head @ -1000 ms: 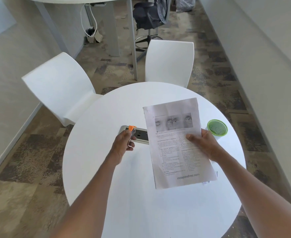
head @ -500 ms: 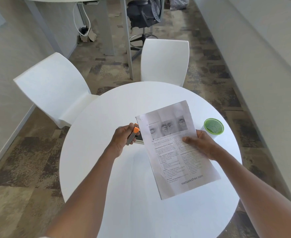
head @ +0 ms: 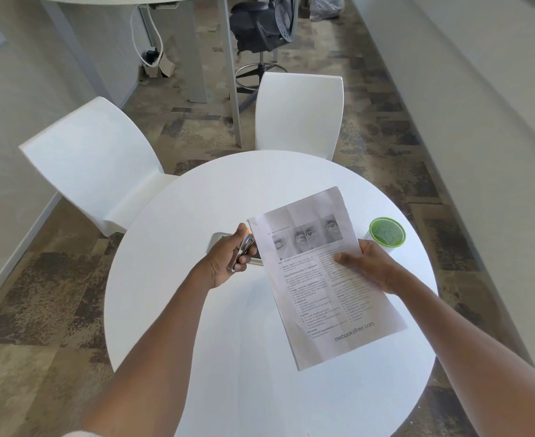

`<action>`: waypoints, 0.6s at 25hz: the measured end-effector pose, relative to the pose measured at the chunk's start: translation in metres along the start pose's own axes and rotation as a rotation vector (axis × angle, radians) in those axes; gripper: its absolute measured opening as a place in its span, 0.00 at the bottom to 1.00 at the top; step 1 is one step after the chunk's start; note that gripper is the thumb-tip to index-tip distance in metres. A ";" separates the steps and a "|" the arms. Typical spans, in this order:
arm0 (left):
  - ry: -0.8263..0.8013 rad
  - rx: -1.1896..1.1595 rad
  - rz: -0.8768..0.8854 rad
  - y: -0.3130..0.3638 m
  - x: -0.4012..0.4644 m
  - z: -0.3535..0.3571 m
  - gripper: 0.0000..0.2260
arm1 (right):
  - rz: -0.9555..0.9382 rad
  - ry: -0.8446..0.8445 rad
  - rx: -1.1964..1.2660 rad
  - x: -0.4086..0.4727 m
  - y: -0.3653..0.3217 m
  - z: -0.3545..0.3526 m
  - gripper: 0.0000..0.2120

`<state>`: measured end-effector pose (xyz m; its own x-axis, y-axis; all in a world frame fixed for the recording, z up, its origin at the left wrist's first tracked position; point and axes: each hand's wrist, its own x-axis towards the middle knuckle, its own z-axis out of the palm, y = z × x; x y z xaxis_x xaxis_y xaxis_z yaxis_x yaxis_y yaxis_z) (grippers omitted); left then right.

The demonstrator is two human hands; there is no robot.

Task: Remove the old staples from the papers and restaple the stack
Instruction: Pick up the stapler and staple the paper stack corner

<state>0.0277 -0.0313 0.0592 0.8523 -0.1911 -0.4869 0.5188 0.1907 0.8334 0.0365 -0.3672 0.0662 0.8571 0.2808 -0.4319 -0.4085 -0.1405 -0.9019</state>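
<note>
**Readable text: top sheet only**

Papers: "mebooksfree.com" in large grey type near the bottom edge, clear; mid-page heading looks like "Lagophthalmos (Fig 11.15A and B)", partly soft; small bold subheads in the left column too blurred to confirm; body text in both columns too small to read; nothing legible on the green cup.

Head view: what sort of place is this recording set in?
Most likely an office break or meeting area: a round white table with two moulded white chairs, a black swivel office chair at a desk behind, and patterned carpet tiles on the floor.
</note>
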 end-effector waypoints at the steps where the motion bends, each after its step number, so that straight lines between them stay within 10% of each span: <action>1: -0.003 0.005 -0.007 0.000 0.000 0.000 0.21 | 0.002 -0.002 -0.003 0.000 0.000 -0.001 0.06; 15: 0.059 0.224 0.018 0.005 -0.008 0.000 0.25 | 0.009 -0.004 -0.040 -0.003 -0.003 -0.002 0.09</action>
<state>0.0239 -0.0290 0.0672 0.8671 -0.1316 -0.4805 0.4815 -0.0261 0.8761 0.0358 -0.3691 0.0707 0.8520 0.2830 -0.4404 -0.4035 -0.1809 -0.8969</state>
